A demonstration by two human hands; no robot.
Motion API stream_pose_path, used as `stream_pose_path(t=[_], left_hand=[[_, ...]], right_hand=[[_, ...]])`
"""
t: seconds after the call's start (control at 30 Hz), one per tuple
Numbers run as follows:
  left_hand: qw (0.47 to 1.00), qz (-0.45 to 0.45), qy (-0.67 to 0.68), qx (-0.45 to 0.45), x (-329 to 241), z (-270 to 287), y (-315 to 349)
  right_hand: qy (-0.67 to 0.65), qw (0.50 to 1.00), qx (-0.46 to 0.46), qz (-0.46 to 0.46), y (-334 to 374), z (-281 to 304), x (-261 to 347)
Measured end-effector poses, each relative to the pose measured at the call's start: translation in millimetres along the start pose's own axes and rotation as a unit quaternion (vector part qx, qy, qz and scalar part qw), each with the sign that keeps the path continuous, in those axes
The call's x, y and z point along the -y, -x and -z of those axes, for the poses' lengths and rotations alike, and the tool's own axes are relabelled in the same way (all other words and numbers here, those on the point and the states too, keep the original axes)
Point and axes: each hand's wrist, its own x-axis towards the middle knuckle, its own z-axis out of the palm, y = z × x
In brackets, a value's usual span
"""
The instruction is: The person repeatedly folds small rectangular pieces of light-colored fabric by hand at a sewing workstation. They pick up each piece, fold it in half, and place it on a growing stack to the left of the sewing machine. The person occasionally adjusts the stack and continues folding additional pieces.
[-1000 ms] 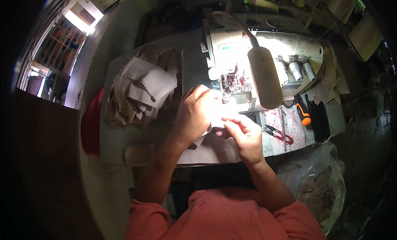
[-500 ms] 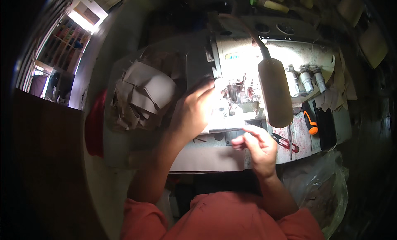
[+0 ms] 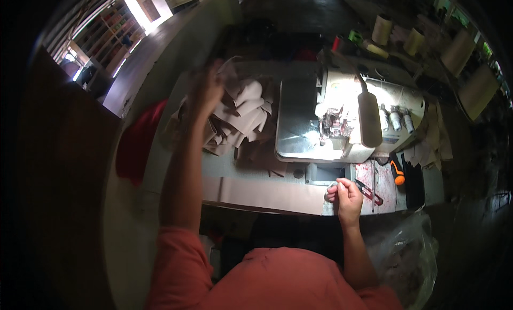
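My left hand (image 3: 209,91) is over the far left side of a pile of beige fabric pieces (image 3: 243,120), its fingers smeared by motion. Beside its fingertips is a blurred fabric piece (image 3: 230,79); whether they grip it cannot be made out. At the front edge of the table, my right hand (image 3: 348,199) has thumb and fingers pinched together, and what they hold, if anything, is too small to name. Ahead of it stands a sewing machine (image 3: 334,123), brightly lit around its needle area. A long flat beige fabric strip (image 3: 267,195) lies along the front edge, left of my right hand.
Red-handled thread snips (image 3: 374,195), a thin metal tool (image 3: 373,184) and an orange-and-black handled tool (image 3: 397,171) lie right of my right hand. An oblong lamp (image 3: 369,120) hangs before the machine. Thread cones (image 3: 381,29) stand behind; a clear plastic bag (image 3: 411,251) hangs lower right.
My left hand has moved from beside the needle area, left and away, to the fabric pile. My right hand stays near the front edge, its fingers now drawn together. The view has shifted.
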Motion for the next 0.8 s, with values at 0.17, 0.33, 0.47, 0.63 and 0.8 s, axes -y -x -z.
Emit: stream_pose_path(t=[0.17, 0.33, 0.47, 0.63, 0.8], left_hand=[[0.979, -0.005, 0.162, 0.121, -93, 16, 123], [0.96, -0.154, 0.025, 0.233, -143, -49, 235], [0.959, -0.148, 0.045, 0.238, -139, -60, 240], [0.935, -0.067, 0.285, 0.202, -123, -57, 237], [0.94, -0.141, 0.284, 0.124, -130, -22, 247]], right_hand=[[-0.002, 1.0, -0.013, -0.01, 5, 8, -7], [0.008, 1.0, -0.015, -0.011, 5, 7, 7], [-0.026, 0.997, -0.061, -0.044, 16, 14, 22], [0.117, 0.985, 0.034, -0.123, 22, -12, 44], [0.162, 0.978, 0.105, -0.084, 13, -47, 50]])
